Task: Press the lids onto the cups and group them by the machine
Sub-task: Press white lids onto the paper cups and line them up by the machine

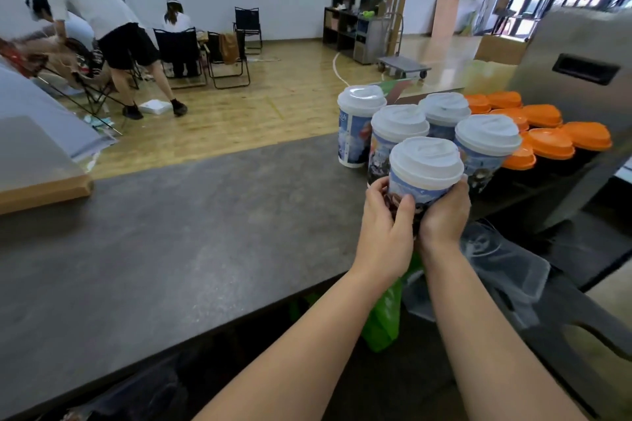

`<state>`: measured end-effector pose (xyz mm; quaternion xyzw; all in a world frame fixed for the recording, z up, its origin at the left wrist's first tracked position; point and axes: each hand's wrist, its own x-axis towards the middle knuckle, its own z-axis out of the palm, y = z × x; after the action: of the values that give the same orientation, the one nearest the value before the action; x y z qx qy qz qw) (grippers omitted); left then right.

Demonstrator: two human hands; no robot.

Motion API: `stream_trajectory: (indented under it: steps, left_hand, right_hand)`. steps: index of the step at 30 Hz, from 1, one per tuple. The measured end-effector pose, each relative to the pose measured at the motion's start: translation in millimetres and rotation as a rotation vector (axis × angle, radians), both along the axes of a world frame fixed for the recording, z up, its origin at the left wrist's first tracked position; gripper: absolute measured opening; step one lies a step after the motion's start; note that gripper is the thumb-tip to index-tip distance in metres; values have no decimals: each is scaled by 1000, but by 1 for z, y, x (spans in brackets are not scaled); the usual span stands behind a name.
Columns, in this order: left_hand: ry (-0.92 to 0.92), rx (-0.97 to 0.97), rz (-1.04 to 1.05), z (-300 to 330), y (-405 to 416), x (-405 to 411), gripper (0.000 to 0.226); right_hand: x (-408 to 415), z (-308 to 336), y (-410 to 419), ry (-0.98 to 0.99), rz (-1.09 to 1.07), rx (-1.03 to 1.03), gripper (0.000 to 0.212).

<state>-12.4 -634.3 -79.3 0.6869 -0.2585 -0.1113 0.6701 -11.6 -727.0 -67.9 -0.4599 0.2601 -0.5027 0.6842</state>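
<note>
We see both hands clamped on one cup (pixel 424 181) at the right part of the grey tabletop (pixel 205 232). Left hand (pixel 386 232) wraps the cup's left side, fingers curled round the lower print. Right hand (pixel 444 215) wraps the right side, thumb up near the lid rim. The hands sit together, touching low in front of the cup. The cup's white lid (pixel 425 157) sits on top, above both hands.

Just behind it we see four more cups, all with white lids: far-left cup (pixel 355 126), middle cup (pixel 396 133), back cup (pixel 444 113), right cup (pixel 485 143). They stand upright, packed close; the held cup sits nearest us at the front of the cluster. We cannot tell if its base touches the tabletop; the hands hide it.

To the right of the cluster, dark cups with orange lids (pixel 547 140) stand in rows against the steel machine (pixel 578 79). Below the hands a green bag (pixel 383 318) and clear plastic wrap (pixel 499 270) lie at the tabletop's near edge.

Background: wood floor, folding chairs (pixel 225 58), two people (pixel 113 31) at left.
</note>
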Motion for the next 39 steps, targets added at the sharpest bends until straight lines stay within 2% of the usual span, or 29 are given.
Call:
stream_trajectory:
  steps: [5, 15, 18, 23, 27, 30, 36, 39]
  left_hand:
    - [-89, 97, 9, -1, -17, -5, 56]
    - [-123, 82, 48, -7, -27, 3, 56]
    - [-136, 81, 58, -10, -28, 2, 55]
    - [-167, 103, 74, -14, -18, 4, 53]
    - [-92, 88, 112, -13, 6, 11, 43]
    - [-32, 42, 166, -7, 32, 21, 33]
    - [7, -118, 362, 7, 119, 57, 19]
    - [26, -175, 477, 18, 186, 80, 24]
  right_hand:
    - [0, -1, -27, 47, -44, 21, 25]
    - [3, -3, -36, 81, -109, 11, 33]
    - [-1, -7, -35, 109, -142, -30, 34]
    - [-19, -12, -33, 44, -173, 59, 33]
    - [-45, -22, -19, 42, -327, 102, 34]
    - [-51, -26, 18, 45, -411, 29, 32]
    - [-19, -14, 118, -4, -149, -191, 36]
    - [7, -5, 174, -6, 69, -213, 36]
